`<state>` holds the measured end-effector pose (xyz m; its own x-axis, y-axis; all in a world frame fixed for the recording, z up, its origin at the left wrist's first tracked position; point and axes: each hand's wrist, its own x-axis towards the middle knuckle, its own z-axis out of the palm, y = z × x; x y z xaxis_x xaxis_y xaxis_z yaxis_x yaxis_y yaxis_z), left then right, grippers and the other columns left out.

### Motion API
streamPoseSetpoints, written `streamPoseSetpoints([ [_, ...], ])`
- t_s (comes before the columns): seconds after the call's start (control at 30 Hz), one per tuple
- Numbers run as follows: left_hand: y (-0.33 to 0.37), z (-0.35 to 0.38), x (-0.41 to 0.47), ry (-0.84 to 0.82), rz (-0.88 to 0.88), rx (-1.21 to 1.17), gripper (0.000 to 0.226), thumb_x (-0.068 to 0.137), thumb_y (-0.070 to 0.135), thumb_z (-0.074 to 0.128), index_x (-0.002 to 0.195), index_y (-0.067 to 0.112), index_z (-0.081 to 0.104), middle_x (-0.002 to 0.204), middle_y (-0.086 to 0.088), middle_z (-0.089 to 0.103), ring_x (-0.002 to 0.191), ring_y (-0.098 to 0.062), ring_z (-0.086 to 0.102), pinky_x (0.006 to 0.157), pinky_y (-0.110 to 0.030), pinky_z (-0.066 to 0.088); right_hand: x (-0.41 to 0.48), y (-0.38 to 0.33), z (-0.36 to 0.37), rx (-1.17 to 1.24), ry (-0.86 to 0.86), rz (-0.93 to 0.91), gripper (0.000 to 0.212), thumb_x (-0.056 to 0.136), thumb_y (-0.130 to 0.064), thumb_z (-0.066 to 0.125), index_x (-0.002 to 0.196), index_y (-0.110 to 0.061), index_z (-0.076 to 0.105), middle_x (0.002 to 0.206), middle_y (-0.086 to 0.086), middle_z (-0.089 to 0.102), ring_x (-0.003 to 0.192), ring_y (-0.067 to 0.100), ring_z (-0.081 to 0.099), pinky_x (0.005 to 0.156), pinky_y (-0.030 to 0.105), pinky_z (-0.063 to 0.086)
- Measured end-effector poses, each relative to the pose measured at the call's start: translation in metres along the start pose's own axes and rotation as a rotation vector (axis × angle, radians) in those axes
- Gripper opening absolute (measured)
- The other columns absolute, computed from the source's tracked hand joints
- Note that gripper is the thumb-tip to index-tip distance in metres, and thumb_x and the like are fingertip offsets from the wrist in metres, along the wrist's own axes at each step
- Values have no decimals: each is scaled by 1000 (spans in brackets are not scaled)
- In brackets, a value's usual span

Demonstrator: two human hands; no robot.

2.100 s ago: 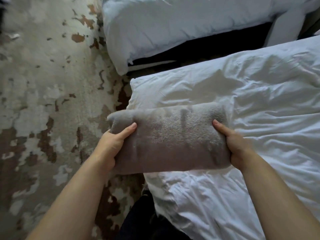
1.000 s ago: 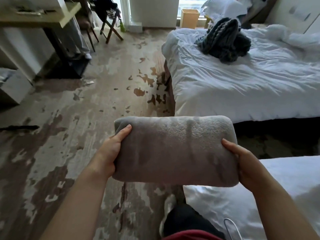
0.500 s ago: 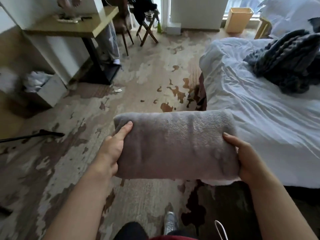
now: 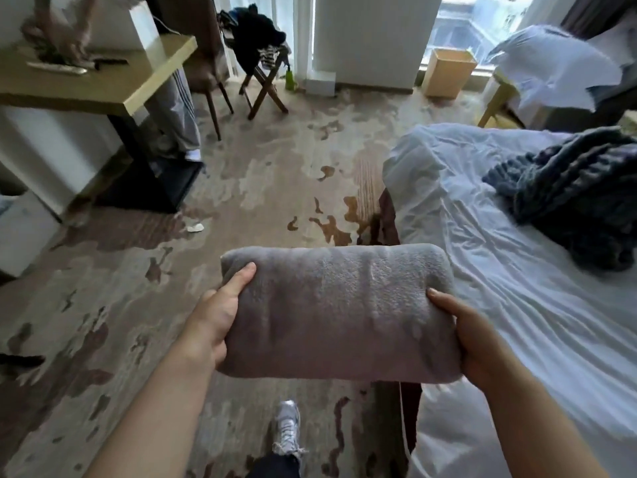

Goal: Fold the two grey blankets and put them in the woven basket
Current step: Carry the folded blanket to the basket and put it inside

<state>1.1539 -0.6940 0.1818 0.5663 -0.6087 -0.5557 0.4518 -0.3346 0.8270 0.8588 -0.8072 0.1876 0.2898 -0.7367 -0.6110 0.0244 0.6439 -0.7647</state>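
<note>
A folded grey fleece blanket (image 4: pixel 336 312) is carried at waist height above the patterned carpet. My left hand (image 4: pixel 215 313) grips its left end, thumb on top and fingers underneath. My right hand (image 4: pixel 472 334) grips its right end in the same way. A second, darker grey ribbed blanket (image 4: pixel 572 191) lies crumpled on the white bed at the right. A tan, box-shaped basket (image 4: pixel 448 72) stands on the floor by the window at the far end; I cannot tell whether it is woven.
A white bed (image 4: pixel 482 257) fills the right side. A wooden desk (image 4: pixel 103 88) and a chair stand at the left, with a folding stool (image 4: pixel 263 88) draped in dark clothes behind. Open carpet (image 4: pixel 262 167) runs between them. My shoe (image 4: pixel 287 429) shows below.
I lifted the folded blanket off the near bed and turned to face the room. The view has moved forward along the carpet, with both hands holding the blanket as before.
</note>
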Motion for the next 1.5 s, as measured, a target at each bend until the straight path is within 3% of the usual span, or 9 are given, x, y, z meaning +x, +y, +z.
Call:
streamPoseSetpoints([
  [0.17,71,71,106,-152,-31,42,43,71,50,74,84,8,75,82,-11,75,73,-23,73,66,-31,53,72,-73,7,38,160,-131,42,80,-29,67,115,-4,65,103,19,72,93,34,69,87,47,54],
  [0.33,123,143,195,-251,-39,86,49,67,47,77,91,5,73,83,-14,75,73,-26,73,68,-34,55,145,-133,-2,150,156,-126,45,71,-43,73,103,-11,74,102,15,73,91,30,72,67,35,58],
  [0.53,177,227,309,-294,-68,124,60,56,49,77,99,7,72,89,-13,75,80,-26,73,66,-31,54,287,-228,-27,47,50,-78,61,49,-45,87,100,-13,76,107,15,72,93,27,71,78,36,54],
  [0.73,273,291,402,-179,-36,87,65,50,48,78,96,2,72,86,-16,74,74,-27,73,50,-30,55,437,-351,4,3,-60,-9,73,38,-45,89,101,-11,76,104,16,72,89,29,71,89,42,51],
  [0.97,360,337,513,-3,-5,71,90,43,55,80,114,5,61,94,-16,73,84,-33,72,74,-42,57,579,-455,50,-55,-170,-23,64,50,-44,86,105,-14,74,109,13,71,101,29,69,95,44,48],
  [1.07,384,375,578,-41,-21,82,61,61,44,79,105,2,67,86,-18,74,75,-31,73,58,-33,58,641,-491,48,-75,-149,-21,60,64,-38,79,114,-7,68,112,19,69,104,34,66,100,50,46],
  [1.17,409,427,658,-141,-78,95,52,66,38,77,100,0,70,87,-20,73,75,-31,73,55,-32,56,701,-534,36,-114,-96,-15,55,67,-36,78,113,-7,69,114,23,67,108,40,63,101,54,41],
  [1.33,461,557,787,-350,-213,203,49,73,42,73,102,2,71,91,-18,74,79,-29,73,64,-31,53,779,-614,1,-130,122,-12,51,67,-44,74,109,-14,72,112,14,70,99,31,69,81,40,52],
  [1.5,512,702,872,-537,-212,336,42,77,42,71,98,6,72,86,-12,75,73,-22,73,55,-25,52,834,-682,-39,4,354,-13,40,76,-42,69,105,-15,73,107,11,73,101,31,68,104,52,43],
])
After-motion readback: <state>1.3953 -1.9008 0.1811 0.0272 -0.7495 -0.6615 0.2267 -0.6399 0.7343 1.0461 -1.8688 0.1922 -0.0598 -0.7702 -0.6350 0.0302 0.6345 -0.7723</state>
